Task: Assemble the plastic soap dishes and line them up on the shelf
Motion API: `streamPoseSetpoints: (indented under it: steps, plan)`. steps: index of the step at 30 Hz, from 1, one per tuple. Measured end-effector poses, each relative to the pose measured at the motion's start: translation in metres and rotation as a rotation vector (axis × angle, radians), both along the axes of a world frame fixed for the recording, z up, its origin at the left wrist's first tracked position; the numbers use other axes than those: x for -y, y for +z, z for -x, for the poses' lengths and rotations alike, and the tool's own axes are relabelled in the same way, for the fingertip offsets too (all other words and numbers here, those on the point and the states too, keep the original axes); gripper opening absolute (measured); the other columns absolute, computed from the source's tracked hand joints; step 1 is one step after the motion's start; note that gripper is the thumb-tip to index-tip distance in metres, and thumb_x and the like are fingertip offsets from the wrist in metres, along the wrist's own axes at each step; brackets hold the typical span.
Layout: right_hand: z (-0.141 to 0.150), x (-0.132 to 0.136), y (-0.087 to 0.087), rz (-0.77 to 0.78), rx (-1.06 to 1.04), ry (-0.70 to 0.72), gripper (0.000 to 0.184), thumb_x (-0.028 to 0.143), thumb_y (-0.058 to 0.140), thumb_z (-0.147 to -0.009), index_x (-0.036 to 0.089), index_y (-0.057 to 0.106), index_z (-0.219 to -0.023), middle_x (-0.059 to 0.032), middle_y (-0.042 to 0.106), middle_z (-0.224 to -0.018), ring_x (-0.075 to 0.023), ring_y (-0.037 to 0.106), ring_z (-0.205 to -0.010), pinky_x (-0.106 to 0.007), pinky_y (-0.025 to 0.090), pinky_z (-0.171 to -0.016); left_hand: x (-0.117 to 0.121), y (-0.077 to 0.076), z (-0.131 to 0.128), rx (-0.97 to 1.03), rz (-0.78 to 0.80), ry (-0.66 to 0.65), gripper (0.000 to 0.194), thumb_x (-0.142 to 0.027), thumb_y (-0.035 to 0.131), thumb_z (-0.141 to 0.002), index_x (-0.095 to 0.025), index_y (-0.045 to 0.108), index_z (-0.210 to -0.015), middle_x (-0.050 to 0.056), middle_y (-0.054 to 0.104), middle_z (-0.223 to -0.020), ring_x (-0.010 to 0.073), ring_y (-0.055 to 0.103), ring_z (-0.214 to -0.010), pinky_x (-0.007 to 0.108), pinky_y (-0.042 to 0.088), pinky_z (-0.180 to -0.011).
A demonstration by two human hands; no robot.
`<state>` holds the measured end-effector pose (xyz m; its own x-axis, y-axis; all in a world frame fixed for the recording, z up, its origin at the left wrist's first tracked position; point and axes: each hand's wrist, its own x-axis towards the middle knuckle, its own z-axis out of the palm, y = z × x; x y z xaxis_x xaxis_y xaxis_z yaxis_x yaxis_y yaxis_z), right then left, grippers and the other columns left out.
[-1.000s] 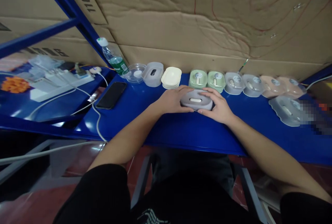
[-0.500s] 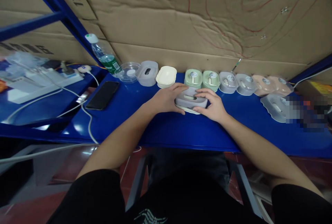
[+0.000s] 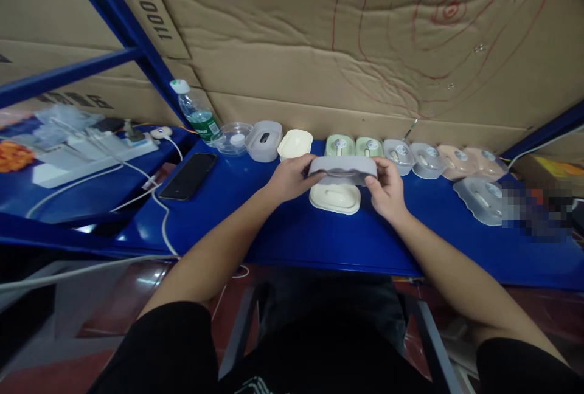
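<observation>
My left hand [image 3: 293, 179] and my right hand [image 3: 387, 186] hold a grey translucent plastic container [image 3: 344, 166] by its two ends. It is tilted up above the table, its wavy rim towards me. Below it, on the blue table, lies a cream oval plastic tray [image 3: 335, 198] with a small raised bar. Just behind my left hand stands a cream bowl-like container [image 3: 295, 144]. Behind the held container is a row of lidded boxes, starting with a green box [image 3: 340, 145]. My fingers are closed on the grey container, with those on its far side partly hidden.
Left of the cream bowl stand another grey container [image 3: 264, 141], a clear round lid [image 3: 235, 138] and a water bottle [image 3: 201, 117]. A phone [image 3: 189, 176] lies near a white cable. At the right rests a loose translucent lid [image 3: 480, 200]. Cardboard [image 3: 274, 59] walls the back.
Both hands have raised the grey container off the cream tray and tipped it up. The tray now shows beneath. The head view has shifted slightly.
</observation>
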<state>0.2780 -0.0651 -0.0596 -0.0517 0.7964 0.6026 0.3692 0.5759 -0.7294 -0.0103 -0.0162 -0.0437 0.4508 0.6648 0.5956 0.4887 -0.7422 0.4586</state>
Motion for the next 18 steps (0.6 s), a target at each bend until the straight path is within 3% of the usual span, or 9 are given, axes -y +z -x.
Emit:
streamPoseSetpoints:
  steps: [3,5,8,10,12,14,18]
  plan:
    - [0.000,-0.007,0.001,0.179,-0.159,0.002,0.048,0.071,0.062,-0.098,0.032,0.059,-0.127,-0.0024,0.070,-0.093,-0.0242,0.074,-0.073,-0.047,0.069,-0.066,0.006,0.006,-0.003,-0.007,-0.089,-0.070,0.073,-0.055,0.079,-0.092,-0.023,0.053,-0.153,0.016,0.071,-0.142,0.0272,0.075,-0.116,0.042,0.064,-0.095]
    - [-0.001,-0.011,0.002,0.275,-0.272,0.018,0.046,0.071,0.064,-0.097,0.031,0.059,-0.119,0.0017,0.065,-0.082,-0.0182,0.066,-0.056,-0.037,0.064,-0.051,0.010,0.011,-0.005,-0.061,-0.185,-0.161,0.082,-0.063,0.081,-0.088,-0.027,0.051,-0.155,0.018,0.059,-0.159,0.0332,0.063,-0.141,0.050,0.058,-0.110]
    - [-0.002,-0.014,0.004,0.325,-0.398,0.040,0.047,0.072,0.066,-0.095,0.029,0.059,-0.112,0.0049,0.062,-0.075,-0.0131,0.059,-0.046,-0.030,0.059,-0.044,0.011,0.017,-0.004,-0.171,-0.254,-0.228,0.064,-0.067,0.081,-0.087,-0.031,0.064,-0.137,0.015,0.052,-0.166,0.0362,0.054,-0.150,0.057,0.052,-0.117]
    - [-0.003,-0.014,0.005,0.311,-0.400,0.071,0.052,0.076,0.062,-0.095,0.030,0.058,-0.119,0.0043,0.065,-0.078,-0.0133,0.062,-0.048,-0.030,0.061,-0.048,0.007,0.019,0.000,-0.203,-0.234,-0.181,0.049,-0.065,0.081,-0.088,-0.031,0.068,-0.121,0.013,0.054,-0.164,0.0353,0.056,-0.148,0.058,0.051,-0.117]
    - [-0.003,-0.011,0.008,0.261,-0.314,0.091,0.058,0.079,0.057,-0.096,0.032,0.057,-0.131,0.0001,0.072,-0.094,-0.0148,0.069,-0.058,-0.032,0.065,-0.056,0.001,0.020,0.009,-0.159,-0.190,-0.039,0.044,-0.064,0.083,-0.086,-0.030,0.067,-0.110,0.011,0.059,-0.158,0.0353,0.056,-0.146,0.059,0.050,-0.117]
    - [-0.003,-0.007,0.010,0.181,-0.134,0.074,0.062,0.077,0.060,-0.096,0.032,0.057,-0.138,-0.0051,0.076,-0.113,-0.0170,0.074,-0.070,-0.037,0.068,-0.067,-0.009,0.020,0.022,-0.027,-0.158,0.188,0.048,-0.062,0.087,-0.082,-0.028,0.065,-0.108,0.011,0.063,-0.150,0.0368,0.056,-0.145,0.061,0.047,-0.118]
    - [-0.002,0.001,0.011,0.024,0.347,0.096,0.050,0.063,0.072,-0.096,0.029,0.069,-0.133,-0.0094,0.076,-0.123,-0.0260,0.077,-0.095,-0.050,0.067,-0.091,-0.034,0.019,0.056,0.291,-0.110,0.635,0.042,-0.044,0.086,-0.084,-0.024,0.058,-0.108,0.010,0.065,-0.130,0.0339,0.058,-0.135,0.054,0.047,-0.117]
